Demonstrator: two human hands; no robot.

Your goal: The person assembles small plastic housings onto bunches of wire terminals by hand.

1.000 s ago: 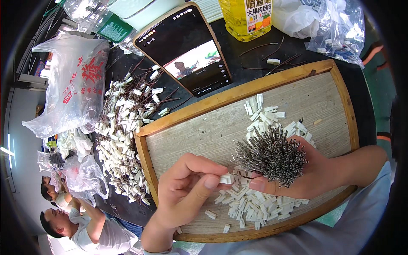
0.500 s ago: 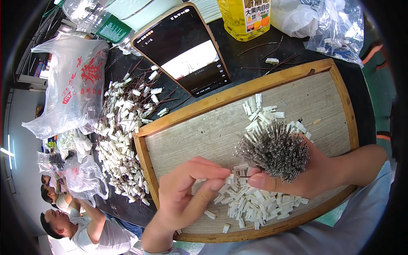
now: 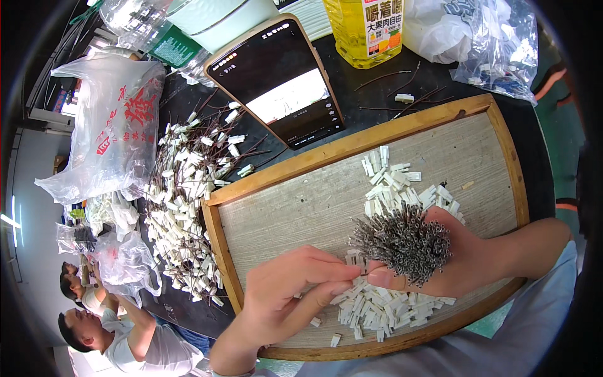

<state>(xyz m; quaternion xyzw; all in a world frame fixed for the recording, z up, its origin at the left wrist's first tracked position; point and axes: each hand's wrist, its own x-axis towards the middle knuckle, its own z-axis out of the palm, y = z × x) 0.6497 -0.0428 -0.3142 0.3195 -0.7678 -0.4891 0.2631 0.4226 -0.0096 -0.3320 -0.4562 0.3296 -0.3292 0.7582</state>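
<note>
Head view, left hand point(image 3: 286, 295), pinch unclear, wires point(image 3: 405, 245) partly hiding right hand point(image 3: 461, 257)

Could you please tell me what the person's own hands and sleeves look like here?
The left hand and right hand are both bare, without gloves; no watch or bracelet shows on either wrist, and no ring on the visible fingers. The right sleeve is pale blue-grey, plain and loose, ending short of the wrist. Only a sliver of the left sleeve shows at the lower edge.
</note>
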